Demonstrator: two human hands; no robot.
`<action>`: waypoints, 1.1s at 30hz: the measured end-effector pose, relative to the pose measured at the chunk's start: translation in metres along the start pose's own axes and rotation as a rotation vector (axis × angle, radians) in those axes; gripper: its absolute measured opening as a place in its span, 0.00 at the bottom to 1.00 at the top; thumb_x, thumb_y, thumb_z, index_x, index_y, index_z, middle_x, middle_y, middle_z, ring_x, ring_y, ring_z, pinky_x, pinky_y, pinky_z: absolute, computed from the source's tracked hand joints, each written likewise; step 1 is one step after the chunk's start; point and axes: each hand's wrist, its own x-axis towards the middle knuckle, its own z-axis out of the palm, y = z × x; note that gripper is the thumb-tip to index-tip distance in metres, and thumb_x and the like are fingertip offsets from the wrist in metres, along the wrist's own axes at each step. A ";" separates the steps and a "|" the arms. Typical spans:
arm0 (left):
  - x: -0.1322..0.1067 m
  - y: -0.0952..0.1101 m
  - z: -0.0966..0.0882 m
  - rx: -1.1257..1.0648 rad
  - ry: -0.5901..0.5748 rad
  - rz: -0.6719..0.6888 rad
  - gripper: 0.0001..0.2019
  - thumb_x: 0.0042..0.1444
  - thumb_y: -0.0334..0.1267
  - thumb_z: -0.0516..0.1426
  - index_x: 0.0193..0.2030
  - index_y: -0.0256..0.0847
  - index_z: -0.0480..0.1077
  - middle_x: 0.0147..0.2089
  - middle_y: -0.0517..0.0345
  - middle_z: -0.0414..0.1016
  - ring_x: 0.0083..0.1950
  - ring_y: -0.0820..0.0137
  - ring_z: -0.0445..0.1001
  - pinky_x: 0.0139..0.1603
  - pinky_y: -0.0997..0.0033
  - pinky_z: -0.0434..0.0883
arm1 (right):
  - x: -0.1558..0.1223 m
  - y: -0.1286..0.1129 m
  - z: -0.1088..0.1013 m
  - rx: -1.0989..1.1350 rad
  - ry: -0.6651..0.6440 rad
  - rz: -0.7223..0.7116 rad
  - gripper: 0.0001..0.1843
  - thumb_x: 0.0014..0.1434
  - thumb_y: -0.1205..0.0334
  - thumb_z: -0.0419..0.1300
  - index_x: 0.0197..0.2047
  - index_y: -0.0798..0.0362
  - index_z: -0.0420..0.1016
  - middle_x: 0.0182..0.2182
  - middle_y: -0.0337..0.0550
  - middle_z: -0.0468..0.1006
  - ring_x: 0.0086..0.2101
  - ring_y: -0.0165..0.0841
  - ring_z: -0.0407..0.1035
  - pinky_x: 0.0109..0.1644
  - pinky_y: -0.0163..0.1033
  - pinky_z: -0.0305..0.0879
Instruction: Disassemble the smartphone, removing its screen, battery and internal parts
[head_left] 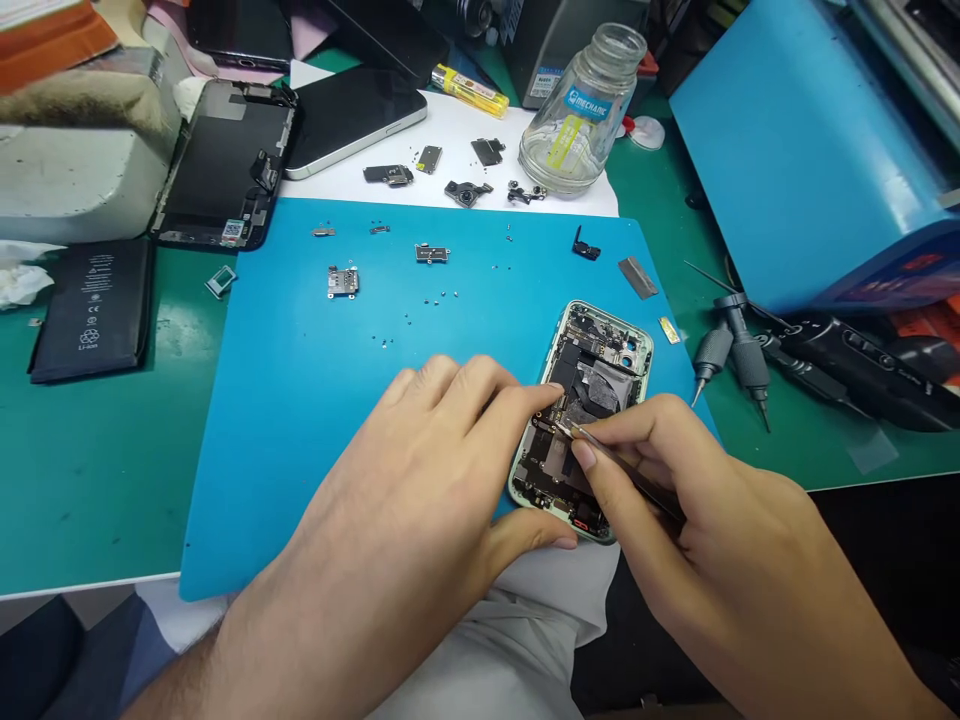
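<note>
An opened smartphone (570, 360) with a pale green frame lies tilted on the blue mat (315, 440), its inner parts exposed. My left hand (427, 470) grips its left side, with the index finger on the inside and the thumb by the lower edge. Between the thumb and fingers of my right hand (697, 510) is a pair of metal tweezers (626, 465). The tips reach the middle of the phone's interior; whether they pinch a part is too small to tell. Above the hands lie several tiny screws (442, 296), a metal bracket (433, 254) and a small square component (343, 282).
A phone screen (225, 160) and a black battery (94, 310) lie at left. Behind the mat are another phone (352, 120), small modules on white paper (337, 180), and a glass jar (581, 120). Screwdrivers (742, 360) and a blue box (810, 160) are at right.
</note>
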 end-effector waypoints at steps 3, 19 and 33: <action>-0.001 -0.001 -0.001 0.010 -0.005 0.034 0.36 0.65 0.57 0.71 0.71 0.42 0.67 0.56 0.54 0.76 0.52 0.56 0.71 0.48 0.52 0.69 | -0.001 0.002 -0.004 0.126 -0.006 0.032 0.04 0.77 0.62 0.58 0.47 0.46 0.73 0.31 0.36 0.83 0.28 0.33 0.82 0.27 0.32 0.72; -0.008 0.002 0.000 -0.033 0.007 0.000 0.19 0.73 0.55 0.64 0.54 0.46 0.64 0.55 0.57 0.76 0.51 0.58 0.71 0.48 0.57 0.65 | 0.008 0.026 0.003 -0.131 0.231 -0.273 0.12 0.76 0.61 0.66 0.60 0.51 0.77 0.45 0.39 0.87 0.32 0.26 0.78 0.36 0.36 0.67; -0.006 0.000 0.002 -0.106 -0.024 -0.034 0.20 0.71 0.57 0.64 0.51 0.47 0.62 0.52 0.61 0.75 0.48 0.60 0.69 0.47 0.58 0.64 | 0.018 0.024 -0.004 -0.574 0.302 -0.680 0.18 0.77 0.63 0.63 0.59 0.71 0.82 0.25 0.36 0.74 0.23 0.30 0.67 0.28 0.44 0.55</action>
